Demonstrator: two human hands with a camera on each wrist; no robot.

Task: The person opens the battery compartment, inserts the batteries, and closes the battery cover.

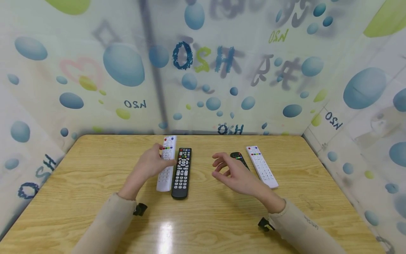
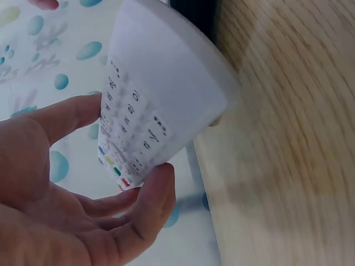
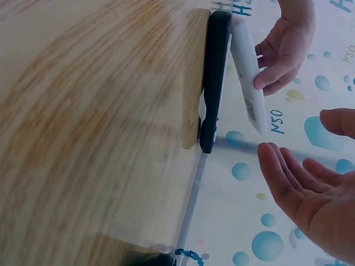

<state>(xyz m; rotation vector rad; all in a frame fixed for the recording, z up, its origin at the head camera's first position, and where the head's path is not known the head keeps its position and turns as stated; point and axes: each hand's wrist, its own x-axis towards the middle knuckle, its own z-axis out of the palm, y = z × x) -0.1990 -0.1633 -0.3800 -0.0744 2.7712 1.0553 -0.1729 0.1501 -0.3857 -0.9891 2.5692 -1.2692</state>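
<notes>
My left hand (image 1: 148,165) pinches a white remote control (image 1: 165,180) by its long edges, thumb on one side and fingers on the other. In the right wrist view this white remote (image 3: 249,77) stands tilted, raised above a long black remote control (image 3: 216,72). The black remote (image 1: 181,176) lies face up just right of it on the table. My right hand (image 1: 238,176) hovers over the table with loosely bent fingers and nothing between them. Beneath and behind it, another black remote (image 1: 238,157) is partly hidden by the hand.
A second white remote (image 1: 261,166) lies face up to the right, slanted, beside the partly hidden black one. The wooden table (image 1: 209,218) meets a wall covering (image 1: 203,120) patterned with blue and green drops at its far edge. Dark clips (image 1: 140,209) sit by both cuffs.
</notes>
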